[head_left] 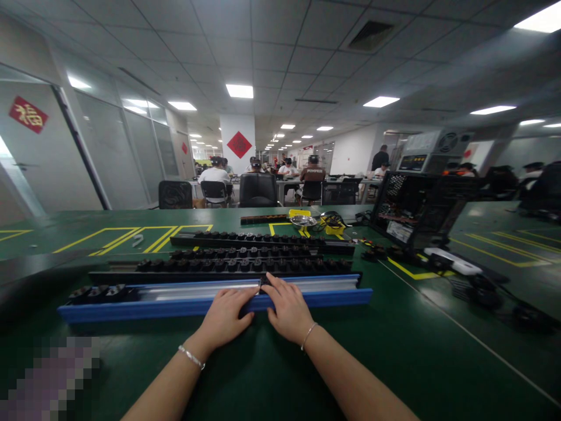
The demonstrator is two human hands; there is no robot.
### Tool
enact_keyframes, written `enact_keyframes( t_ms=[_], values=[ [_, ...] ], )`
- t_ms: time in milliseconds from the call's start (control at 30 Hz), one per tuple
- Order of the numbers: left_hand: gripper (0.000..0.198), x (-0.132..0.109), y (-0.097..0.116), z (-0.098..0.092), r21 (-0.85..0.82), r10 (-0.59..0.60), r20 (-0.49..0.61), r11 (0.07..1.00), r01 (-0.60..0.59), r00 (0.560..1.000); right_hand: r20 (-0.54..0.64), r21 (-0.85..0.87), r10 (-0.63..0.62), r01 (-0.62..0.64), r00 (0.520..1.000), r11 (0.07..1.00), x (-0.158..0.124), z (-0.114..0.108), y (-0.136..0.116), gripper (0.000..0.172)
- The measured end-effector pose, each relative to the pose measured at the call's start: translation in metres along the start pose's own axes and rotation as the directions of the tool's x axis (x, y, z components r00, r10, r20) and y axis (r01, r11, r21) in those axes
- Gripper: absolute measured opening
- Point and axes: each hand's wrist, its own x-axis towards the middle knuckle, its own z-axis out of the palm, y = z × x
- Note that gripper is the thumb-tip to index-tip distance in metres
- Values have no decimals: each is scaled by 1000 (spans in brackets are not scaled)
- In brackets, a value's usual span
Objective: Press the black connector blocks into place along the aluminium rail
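At lower left, three black sockets (99, 292) are sitting in a blue rail (166, 310). Near centre, the left hand (228, 313) is resting, fingers bent, beside a black part (263, 282), which the right hand (290, 305) is partly covering; whether either is gripping, I cannot tell. Uneven pressing could be tilting it.

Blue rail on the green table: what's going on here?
A person is working bare-handed at the blue rail, which lies across the green table. The right grip has fingers at a small black piece in the channel; the left grip is at the rail beside it. How firmly either holds is unclear. Three round black pieces sit toward the rail's left end. Behind lie black rails with rows of similar pieces.
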Motion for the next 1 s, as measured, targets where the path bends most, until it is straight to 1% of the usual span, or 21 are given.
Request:
enact_keyframes(
  t_ms=[367, 600, 833, 933, 1000],
  values=[
    [56, 0, 0, 0, 14, 7, 7, 1000, -7, 1000, 35, 6, 11, -11, 999, 1000, 2, -2, 1, 49],
    [56, 1, 6, 0, 55, -22, 12, 998, 21, 1000, 2, 25, 1, -2, 1000, 1000, 0, -1, 4, 48],
    [58, 2, 12, -1, 90, -48, 19, 995, 46, 999, -15, 45, -2, 3, 1000, 999, 1, -1, 2, 45],
    [59, 2, 13, -1, 95, -58, 29, 994, 55, 998, 5, 45, 3, -4, 1000, 999, 1, -2, 2, 46],
    [60, 3, 14, -1, 101, -66, 33, 993, 62, 997, 5, 36, 1, -1, 1000, 999, 0, -2, 3, 50]
  ],
)
